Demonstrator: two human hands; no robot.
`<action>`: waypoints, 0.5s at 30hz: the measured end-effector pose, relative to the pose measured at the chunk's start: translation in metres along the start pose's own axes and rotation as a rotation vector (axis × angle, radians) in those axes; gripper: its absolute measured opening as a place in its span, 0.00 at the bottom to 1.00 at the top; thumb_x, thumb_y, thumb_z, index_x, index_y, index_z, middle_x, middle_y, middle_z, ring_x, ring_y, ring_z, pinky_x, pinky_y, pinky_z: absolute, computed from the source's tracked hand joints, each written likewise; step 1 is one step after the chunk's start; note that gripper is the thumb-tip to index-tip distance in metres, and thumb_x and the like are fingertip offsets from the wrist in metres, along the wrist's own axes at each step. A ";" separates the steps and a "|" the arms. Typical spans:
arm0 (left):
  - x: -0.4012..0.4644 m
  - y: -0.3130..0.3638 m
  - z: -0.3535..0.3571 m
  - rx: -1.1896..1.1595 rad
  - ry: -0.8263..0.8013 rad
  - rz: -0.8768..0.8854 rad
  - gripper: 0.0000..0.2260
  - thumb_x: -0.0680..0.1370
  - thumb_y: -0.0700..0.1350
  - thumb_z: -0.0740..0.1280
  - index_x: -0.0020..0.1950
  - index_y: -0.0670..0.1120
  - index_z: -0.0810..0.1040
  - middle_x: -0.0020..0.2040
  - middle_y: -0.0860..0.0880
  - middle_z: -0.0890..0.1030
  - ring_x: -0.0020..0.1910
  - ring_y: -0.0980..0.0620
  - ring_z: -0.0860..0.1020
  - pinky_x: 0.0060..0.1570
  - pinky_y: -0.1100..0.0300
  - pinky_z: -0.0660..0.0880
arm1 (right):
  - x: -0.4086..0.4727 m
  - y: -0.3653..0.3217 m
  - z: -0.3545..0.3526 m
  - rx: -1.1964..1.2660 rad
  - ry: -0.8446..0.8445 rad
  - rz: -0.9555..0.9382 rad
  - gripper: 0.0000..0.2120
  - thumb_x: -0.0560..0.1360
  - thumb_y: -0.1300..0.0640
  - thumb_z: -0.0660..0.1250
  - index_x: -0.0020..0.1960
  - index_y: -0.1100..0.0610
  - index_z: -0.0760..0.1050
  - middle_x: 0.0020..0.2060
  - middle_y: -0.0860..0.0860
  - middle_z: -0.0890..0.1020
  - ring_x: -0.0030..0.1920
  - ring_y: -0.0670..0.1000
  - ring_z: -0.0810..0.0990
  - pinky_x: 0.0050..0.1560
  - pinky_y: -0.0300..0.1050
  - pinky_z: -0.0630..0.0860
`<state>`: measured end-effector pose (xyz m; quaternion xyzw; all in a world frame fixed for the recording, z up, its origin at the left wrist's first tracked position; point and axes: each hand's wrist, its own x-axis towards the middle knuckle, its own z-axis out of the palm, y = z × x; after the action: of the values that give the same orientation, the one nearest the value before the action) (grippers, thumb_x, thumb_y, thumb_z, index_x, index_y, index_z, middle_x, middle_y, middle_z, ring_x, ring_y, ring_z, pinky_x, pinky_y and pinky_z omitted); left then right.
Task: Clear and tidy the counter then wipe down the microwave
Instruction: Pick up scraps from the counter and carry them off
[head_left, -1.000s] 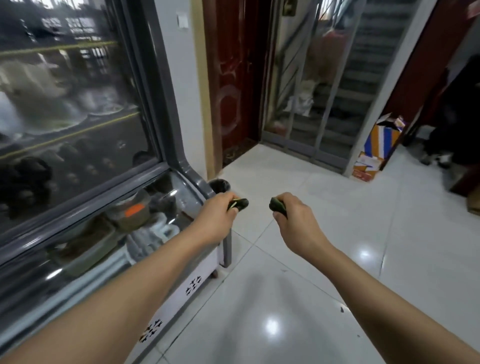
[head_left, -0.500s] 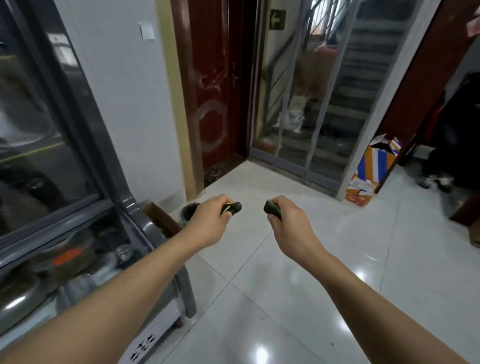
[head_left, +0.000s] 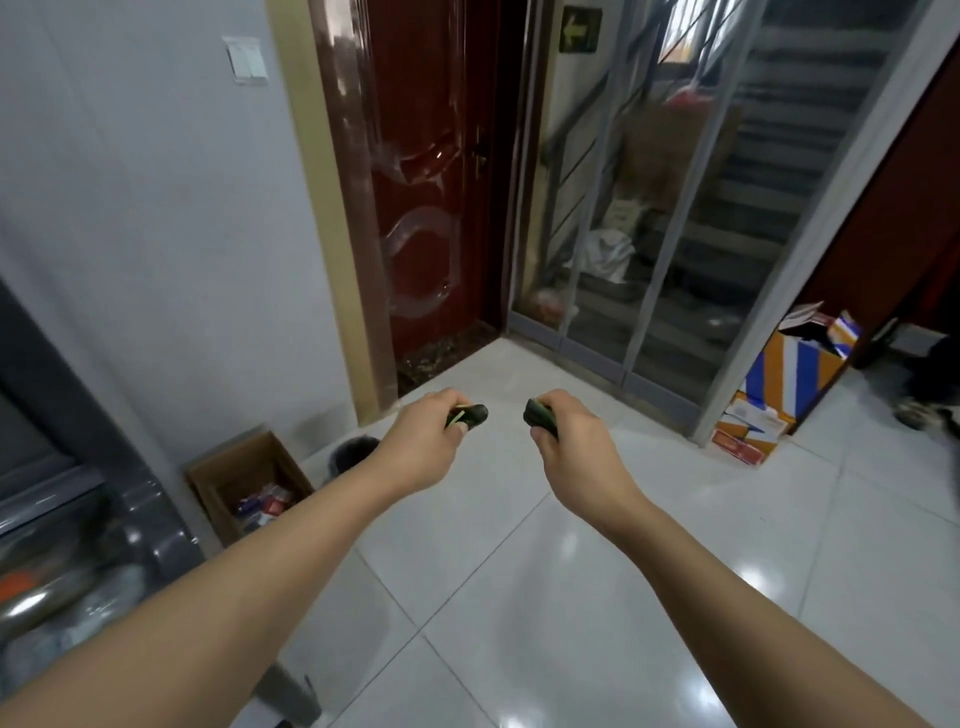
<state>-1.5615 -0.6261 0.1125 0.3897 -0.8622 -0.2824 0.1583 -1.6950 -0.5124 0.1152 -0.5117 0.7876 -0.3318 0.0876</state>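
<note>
Two dark green pieces (head_left: 470, 414) (head_left: 537, 413), hand-held

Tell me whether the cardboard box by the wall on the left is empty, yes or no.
No: the box stands open on the floor and holds colourful packets at its bottom.

green sign (head_left: 581, 29) on wall above doorway: left-pointing arrow only.

Small shop entry: display fridge (head_left: 78, 545), stairwell door (head_left: 649, 208), stock boxes (head_left: 779, 384).
</note>
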 end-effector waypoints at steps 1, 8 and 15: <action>0.017 0.001 0.005 0.003 0.003 0.001 0.08 0.80 0.42 0.60 0.57 0.46 0.74 0.53 0.47 0.77 0.51 0.47 0.74 0.48 0.56 0.70 | 0.015 0.008 0.000 -0.001 -0.003 -0.004 0.05 0.79 0.59 0.59 0.54 0.55 0.69 0.48 0.51 0.74 0.45 0.52 0.73 0.44 0.45 0.71; 0.147 0.002 0.027 -0.007 0.035 -0.047 0.08 0.80 0.43 0.61 0.57 0.48 0.74 0.53 0.48 0.77 0.51 0.48 0.74 0.47 0.56 0.69 | 0.136 0.060 0.005 -0.019 -0.060 -0.028 0.06 0.79 0.59 0.59 0.56 0.56 0.69 0.51 0.52 0.75 0.47 0.52 0.73 0.47 0.46 0.72; 0.250 -0.002 0.034 0.008 0.056 -0.138 0.07 0.80 0.43 0.61 0.58 0.47 0.74 0.53 0.48 0.77 0.49 0.49 0.74 0.46 0.58 0.68 | 0.250 0.098 0.010 0.005 -0.117 -0.079 0.06 0.79 0.59 0.60 0.56 0.55 0.70 0.50 0.52 0.75 0.47 0.51 0.74 0.49 0.49 0.75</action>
<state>-1.7388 -0.8051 0.0980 0.4565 -0.8297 -0.2779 0.1610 -1.8787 -0.7080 0.0975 -0.5607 0.7595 -0.3066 0.1214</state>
